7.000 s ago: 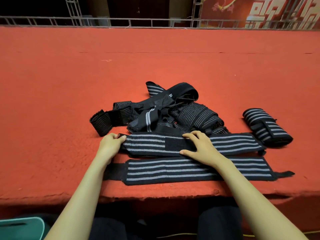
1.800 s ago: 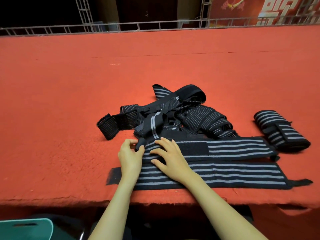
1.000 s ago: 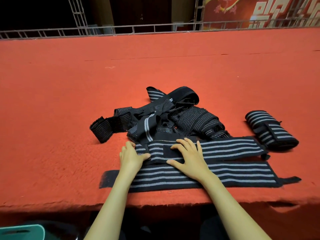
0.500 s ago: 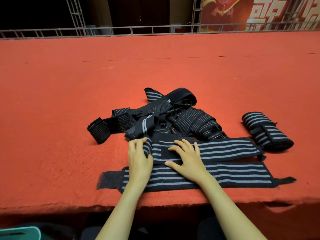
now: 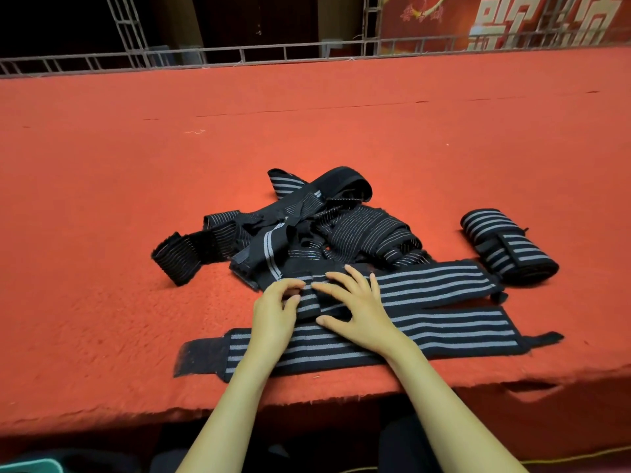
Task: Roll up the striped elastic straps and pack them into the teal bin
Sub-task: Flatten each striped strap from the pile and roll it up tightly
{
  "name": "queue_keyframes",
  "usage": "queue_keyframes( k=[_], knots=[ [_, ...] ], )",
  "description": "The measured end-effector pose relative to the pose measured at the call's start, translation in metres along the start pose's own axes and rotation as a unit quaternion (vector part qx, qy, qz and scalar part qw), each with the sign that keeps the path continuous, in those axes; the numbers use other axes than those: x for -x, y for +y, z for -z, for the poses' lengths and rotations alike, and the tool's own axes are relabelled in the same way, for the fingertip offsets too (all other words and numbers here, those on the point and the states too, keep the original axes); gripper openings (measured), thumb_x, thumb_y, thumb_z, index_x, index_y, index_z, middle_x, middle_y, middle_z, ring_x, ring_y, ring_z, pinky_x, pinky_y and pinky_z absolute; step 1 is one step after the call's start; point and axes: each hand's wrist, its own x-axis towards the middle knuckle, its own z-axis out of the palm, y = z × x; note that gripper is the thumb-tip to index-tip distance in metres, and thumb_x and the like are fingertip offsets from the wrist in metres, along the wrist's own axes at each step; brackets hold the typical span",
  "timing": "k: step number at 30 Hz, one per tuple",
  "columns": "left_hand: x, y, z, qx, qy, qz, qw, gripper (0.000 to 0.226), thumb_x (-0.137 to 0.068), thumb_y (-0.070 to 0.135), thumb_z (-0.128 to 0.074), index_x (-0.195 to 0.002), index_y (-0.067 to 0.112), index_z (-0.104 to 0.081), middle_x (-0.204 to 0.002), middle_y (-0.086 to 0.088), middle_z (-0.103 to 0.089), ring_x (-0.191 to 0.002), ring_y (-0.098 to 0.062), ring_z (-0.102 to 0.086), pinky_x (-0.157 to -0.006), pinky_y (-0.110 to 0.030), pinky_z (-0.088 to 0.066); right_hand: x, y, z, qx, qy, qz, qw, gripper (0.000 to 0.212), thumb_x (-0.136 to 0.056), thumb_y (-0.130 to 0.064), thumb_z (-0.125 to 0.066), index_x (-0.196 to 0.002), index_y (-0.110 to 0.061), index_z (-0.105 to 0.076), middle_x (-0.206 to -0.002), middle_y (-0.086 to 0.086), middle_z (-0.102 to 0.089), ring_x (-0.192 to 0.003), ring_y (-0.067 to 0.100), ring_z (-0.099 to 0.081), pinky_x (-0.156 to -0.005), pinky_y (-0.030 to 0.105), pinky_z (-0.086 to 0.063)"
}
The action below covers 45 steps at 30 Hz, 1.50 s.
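- While the left hand (image 5: 273, 314) pinches the started roll (image 5: 309, 298) at lower ctr of frame, fingers (image 5: 289, 285) curled over its top, the right hand (image 5: 360, 310) lies on the same roll w/ fingers spread and nearly straight: pressing, not gripping.
- Key relation: the flat run of the upper strap (image 5: 433, 285) goes off to the right of both hands, long axis left-to-right across frame. Roll axis crosses it, near-to-far. Next turn prob. goes rightward along that run. Right hand sits on that side, left hand is behind the roll.
- Second strap (image 5: 392, 339) lies flat just below, parallel. Both forearms cross over it.
- Loose pile (image 5: 341, 230) directly above the roll, touching the strap's far edge. Could snag.
- Finished roll (image 5: 508, 247) at mid-right, just past the strap's tail.
- Teal bin (image 5: 32, 466): only a corner shows, bottom left, below the table (image 5: 102, 199) edge. Contents can't be seen.
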Motion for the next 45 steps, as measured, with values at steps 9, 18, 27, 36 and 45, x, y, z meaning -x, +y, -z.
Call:
queue_keyframes(
  k=[9,18,27,36,45],
  knots=[
    [-0.002,0.000,-0.011,-0.087,0.038,0.107,0.990,0.043,-0.081,0.029,-0.070,-0.113,0.012,-0.047,-0.114,-0.003,-0.052,-0.101,-0.019,-0.052,-0.089,-0.033,-0.042,0.001,-0.002,-0.003,-0.010,0.050,-0.014,0.999,0.056,-0.081,-0.067,-0.032,-0.118,-0.039,-0.064,-0.136,-0.017,-0.046,-0.143,0.011,-0.015,-0.117,0.045,0.010],
    [-0.012,0.010,0.012,-0.025,0.030,0.125,0.991,0.040,-0.077,0.018,-0.071,-0.104,0.013,-0.041,-0.112,-0.006,-0.047,-0.098,-0.019,-0.049,-0.081,-0.030,-0.040,0.002,-0.003,-0.005,0.015,0.048,0.004,0.999,0.055,-0.084,-0.066,-0.034,-0.124,-0.038,-0.059,-0.142,-0.016,-0.042,-0.143,0.008,-0.017,-0.118,0.045,0.006],
    [0.000,0.005,0.018,-0.191,0.076,-0.036,0.978,0.039,-0.079,0.008,-0.066,-0.113,0.012,-0.048,-0.111,-0.004,-0.043,-0.094,-0.021,-0.049,-0.074,-0.024,-0.034,0.004,-0.005,-0.006,0.057,0.028,0.009,0.998,0.057,-0.083,-0.066,-0.030,-0.115,-0.033,-0.064,-0.133,-0.013,-0.048,-0.130,0.004,-0.035,-0.116,0.037,0.009],
    [0.002,0.004,-0.006,-0.158,0.028,-0.090,0.983,0.026,-0.086,0.031,-0.066,-0.109,0.019,-0.064,-0.108,0.006,-0.050,-0.102,-0.014,-0.041,-0.087,-0.024,-0.037,0.003,-0.003,-0.006,0.032,0.047,-0.001,0.998,0.054,-0.082,-0.063,-0.032,-0.113,-0.033,-0.064,-0.131,-0.015,-0.051,-0.127,0.003,-0.039,-0.115,0.032,0.005],
    [-0.007,0.001,0.002,-0.066,-0.012,0.104,0.992,0.042,-0.075,0.018,-0.077,-0.111,0.015,-0.054,-0.107,0.000,-0.045,-0.102,-0.022,-0.053,-0.092,-0.032,-0.044,0.002,-0.007,-0.004,-0.022,0.042,0.007,0.999,0.053,-0.090,-0.056,-0.026,-0.133,-0.034,-0.049,-0.129,-0.015,-0.053,-0.128,0.002,-0.038,-0.116,0.036,-0.005]
  ],
)
